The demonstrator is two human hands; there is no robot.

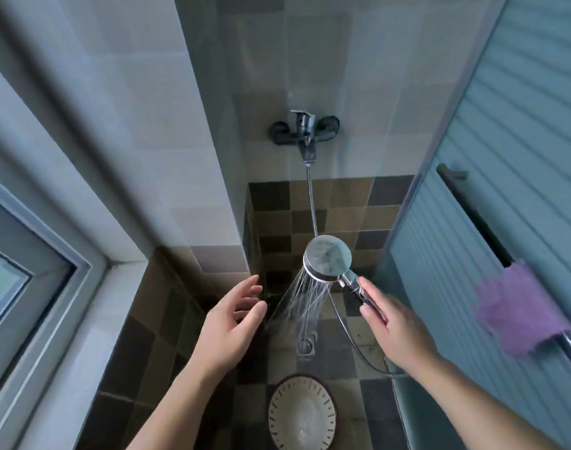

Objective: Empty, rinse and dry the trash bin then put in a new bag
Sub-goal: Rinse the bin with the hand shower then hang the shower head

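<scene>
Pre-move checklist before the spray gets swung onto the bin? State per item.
1. Water running: ok, the shower head sprays down toward the floor drain.
2. Grip on the handle: ok, the right hand holds it.
3. Left hand free: ok, open, holding nothing, beside the spray.
4. Trash bin in place: ok, upright on the tiled floor, mouth up, no bag visible inside.
5. Spray hitting the bin: not ok, it lands on the floor beyond it.
6. Hose slack enough: cannot tell; it loops under the right wrist.
</scene>
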